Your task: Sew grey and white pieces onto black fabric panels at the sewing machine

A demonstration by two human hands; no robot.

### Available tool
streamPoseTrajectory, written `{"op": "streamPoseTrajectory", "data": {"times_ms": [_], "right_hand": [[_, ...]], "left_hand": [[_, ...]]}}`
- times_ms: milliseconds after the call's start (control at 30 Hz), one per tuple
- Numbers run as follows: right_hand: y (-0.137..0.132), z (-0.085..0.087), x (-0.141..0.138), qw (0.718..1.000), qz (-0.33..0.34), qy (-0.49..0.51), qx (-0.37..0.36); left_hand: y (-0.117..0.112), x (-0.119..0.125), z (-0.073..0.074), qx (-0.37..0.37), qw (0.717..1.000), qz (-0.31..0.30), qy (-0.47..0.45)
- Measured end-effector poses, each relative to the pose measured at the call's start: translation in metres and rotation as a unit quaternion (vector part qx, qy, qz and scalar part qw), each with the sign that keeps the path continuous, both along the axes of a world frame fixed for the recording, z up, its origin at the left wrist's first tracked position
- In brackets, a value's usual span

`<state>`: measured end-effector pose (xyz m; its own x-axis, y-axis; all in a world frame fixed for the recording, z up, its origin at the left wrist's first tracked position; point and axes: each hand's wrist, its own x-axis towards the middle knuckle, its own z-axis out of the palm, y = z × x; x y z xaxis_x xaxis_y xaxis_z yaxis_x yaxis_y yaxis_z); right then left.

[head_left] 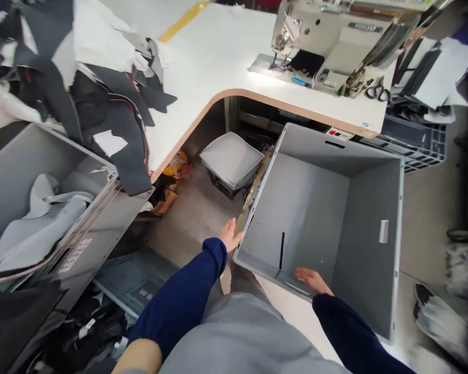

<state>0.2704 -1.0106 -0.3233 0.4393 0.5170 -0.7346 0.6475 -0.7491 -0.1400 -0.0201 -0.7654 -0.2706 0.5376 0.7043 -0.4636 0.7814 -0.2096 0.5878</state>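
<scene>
A large grey plastic bin [315, 197] stands before me, with a thin black strip [282, 250] lying inside near its close wall. My left hand [232, 236] is at the bin's near left corner, fingers stretched out and holding nothing; whether it touches the rim I cannot tell. Over the near rim reaches my right hand [314, 280], its fingers extended just inside the bin with no object in them. Dark blue sleeves cover both forearms.
A white worktable [203, 57] with a curved cutout carries a sewing machine [331, 47], scissors [378, 91] and dark fabric pieces [113, 114]. A grey-topped stool [232, 158] stands under it. Another grey bin [19, 150] holds fabric at left; a black crate [421, 140] stands right.
</scene>
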Motion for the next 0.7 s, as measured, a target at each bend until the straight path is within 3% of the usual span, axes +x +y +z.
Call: {"op": "streamPoseTrajectory", "data": {"times_ms": [133, 233, 333, 433, 567, 700], "right_hand": [[0.054, -0.075, 0.012, 0.993, -0.098, -0.032, -0.052], [0.077, -0.13, 0.009, 0.981, -0.158, -0.057, -0.095], [0.106, -0.17, -0.01, 0.974, -0.19, -0.069, -0.104], [0.154, -0.194, -0.052, 0.98, -0.185, -0.052, -0.06], [0.222, -0.206, -0.111, 0.984, -0.179, -0.018, -0.009], [0.251, -0.207, -0.126, 0.984, -0.177, 0.017, -0.013]], "left_hand": [[-0.013, 0.049, -0.044, -0.012, 1.0, 0.012, -0.001], [-0.023, 0.052, -0.072, 0.036, 0.999, 0.01, -0.001], [-0.028, 0.045, -0.086, 0.065, 0.998, 0.011, 0.009], [-0.029, 0.041, -0.089, 0.065, 0.998, 0.01, 0.021], [-0.029, 0.042, -0.089, 0.058, 0.998, 0.007, 0.011], [-0.028, 0.042, -0.087, 0.041, 0.999, 0.013, 0.001]]}}
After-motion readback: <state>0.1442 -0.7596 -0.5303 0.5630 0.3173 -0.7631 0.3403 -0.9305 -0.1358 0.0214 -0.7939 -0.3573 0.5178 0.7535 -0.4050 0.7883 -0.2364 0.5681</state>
